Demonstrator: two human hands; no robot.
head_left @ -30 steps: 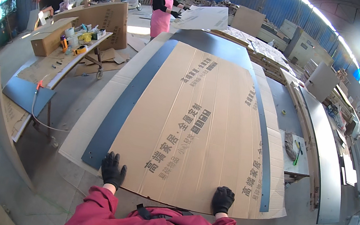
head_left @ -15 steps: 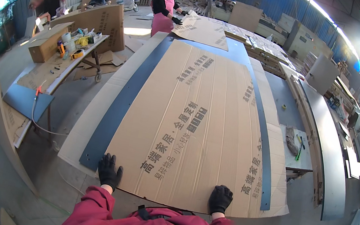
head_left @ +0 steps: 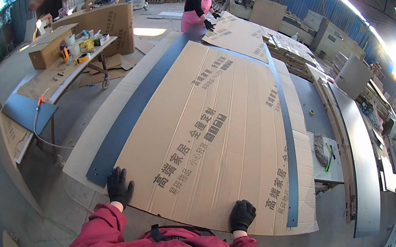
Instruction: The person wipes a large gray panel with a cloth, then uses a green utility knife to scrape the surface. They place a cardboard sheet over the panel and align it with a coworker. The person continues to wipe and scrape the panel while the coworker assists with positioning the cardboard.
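A large brown cardboard sheet (head_left: 212,162) with dark print lies over a long dark blue-grey panel (head_left: 111,153), whose sides show as strips along both edges. Under the panel is a wider pale cardboard sheet (head_left: 85,157). My left hand (head_left: 119,187), in a black glove, rests flat with fingers apart on the top sheet's near left corner. On the near edge toward the right, my right hand (head_left: 242,216), also gloved, presses down with its fingers curled in. At the far end a person in a pink apron (head_left: 198,11) handles another cardboard sheet (head_left: 238,37).
To the left stands a workbench (head_left: 49,88) with bottles, tape and an open-sided box (head_left: 52,49); a red-tipped air hose (head_left: 39,102) hangs off it. A second person (head_left: 52,7) bends at the far left. Long panels (head_left: 355,155) and a low table (head_left: 329,166) flank the right.
The person in the pink apron has moved right, and the far cardboard sheet has shifted right with them. My hands keep their places on the near edge.
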